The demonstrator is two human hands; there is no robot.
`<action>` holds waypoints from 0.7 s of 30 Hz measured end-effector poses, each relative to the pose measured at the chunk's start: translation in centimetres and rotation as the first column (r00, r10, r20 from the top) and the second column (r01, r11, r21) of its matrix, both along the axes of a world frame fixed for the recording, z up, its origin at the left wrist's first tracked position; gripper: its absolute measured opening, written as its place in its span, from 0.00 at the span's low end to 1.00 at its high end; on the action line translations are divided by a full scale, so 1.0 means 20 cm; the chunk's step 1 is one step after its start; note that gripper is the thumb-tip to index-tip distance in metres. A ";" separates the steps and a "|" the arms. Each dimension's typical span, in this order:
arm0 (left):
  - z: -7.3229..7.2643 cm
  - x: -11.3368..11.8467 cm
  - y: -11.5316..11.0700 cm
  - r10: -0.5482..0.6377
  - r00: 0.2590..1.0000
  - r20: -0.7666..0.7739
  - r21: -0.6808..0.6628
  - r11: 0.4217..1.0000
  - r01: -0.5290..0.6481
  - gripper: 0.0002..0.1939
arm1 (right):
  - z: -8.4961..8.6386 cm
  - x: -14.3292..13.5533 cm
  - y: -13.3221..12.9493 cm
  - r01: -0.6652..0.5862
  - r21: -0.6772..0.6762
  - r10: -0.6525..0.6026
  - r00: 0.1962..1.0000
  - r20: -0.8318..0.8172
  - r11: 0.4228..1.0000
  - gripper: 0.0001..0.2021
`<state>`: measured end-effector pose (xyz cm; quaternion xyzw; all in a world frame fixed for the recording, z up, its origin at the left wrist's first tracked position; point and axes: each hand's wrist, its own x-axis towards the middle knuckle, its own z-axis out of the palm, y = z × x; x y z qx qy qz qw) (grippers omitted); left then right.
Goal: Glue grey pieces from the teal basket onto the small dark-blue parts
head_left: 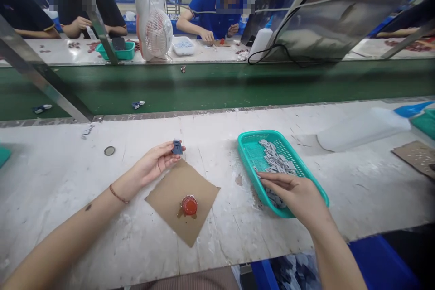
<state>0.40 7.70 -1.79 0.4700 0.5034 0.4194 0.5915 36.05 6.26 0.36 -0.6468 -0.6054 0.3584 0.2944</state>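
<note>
My left hand (158,161) pinches a small dark blue-grey piece (177,147) just above the far corner of a cardboard square (163,195). A small red-topped round pot (189,205) sits on that cardboard, with a wet brownish patch around it. My right hand (288,188) reaches over the near left side of a green plastic basket (243,145). Its thumb and fingers are pinched together, with a small pale piece (256,172) at the tips. Many small grey pieces (277,158) lie heaped in the basket, partly hidden beneath my right hand.
A white squeeze bottle (367,129) with a blue nozzle lies to the right, near another cardboard piece (414,156). A round metal cap (109,150) is at left. Beyond runs a green conveyor belt (204,86) carrying small parts. Co-workers sit across it; a metal post (44,72) slants at left.
</note>
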 end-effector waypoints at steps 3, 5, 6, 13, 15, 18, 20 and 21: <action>0.03 0.01 -0.11 0.120 0.927 0.355 -0.221 0.974 -0.041 0.11 | 0.00 0.02 -0.01 -0.021 0.017 0.020 0.998 0.064 1.000 0.11; 0.04 0.01 -0.17 0.210 0.843 0.495 -0.318 0.947 -0.049 0.09 | 0.00 0.03 -0.01 -0.024 0.031 0.022 0.997 0.080 0.999 0.11; 0.05 0.01 -0.20 0.232 0.830 0.507 -0.327 0.943 -0.064 0.08 | 0.00 0.03 -0.01 -0.018 0.034 0.015 0.996 0.088 0.999 0.11; -0.02 0.00 -0.34 0.279 0.852 0.443 -0.249 0.951 -0.182 0.08 | 0.06 -0.14 -0.08 0.112 0.210 -0.128 0.989 0.067 0.971 0.12; -0.04 0.00 -0.36 0.282 0.862 0.421 -0.203 0.956 -0.213 0.09 | 0.08 -0.25 -0.13 -0.017 0.243 -0.002 0.997 0.080 0.970 0.08; -0.06 0.00 -0.37 0.276 0.881 0.384 -0.132 0.961 -0.244 0.10 | 0.11 -0.44 -0.19 -0.251 0.206 0.241 0.968 0.071 0.946 0.07; -0.06 0.00 -0.37 0.265 0.895 0.359 -0.103 0.964 -0.245 0.11 | 0.11 -0.54 -0.22 -0.357 0.172 0.351 0.934 0.065 0.918 0.06; -0.06 0.00 -0.37 0.262 0.900 0.347 -0.095 0.965 -0.244 0.12 | 0.11 -0.59 -0.23 -0.397 0.152 0.392 0.918 0.059 0.905 0.05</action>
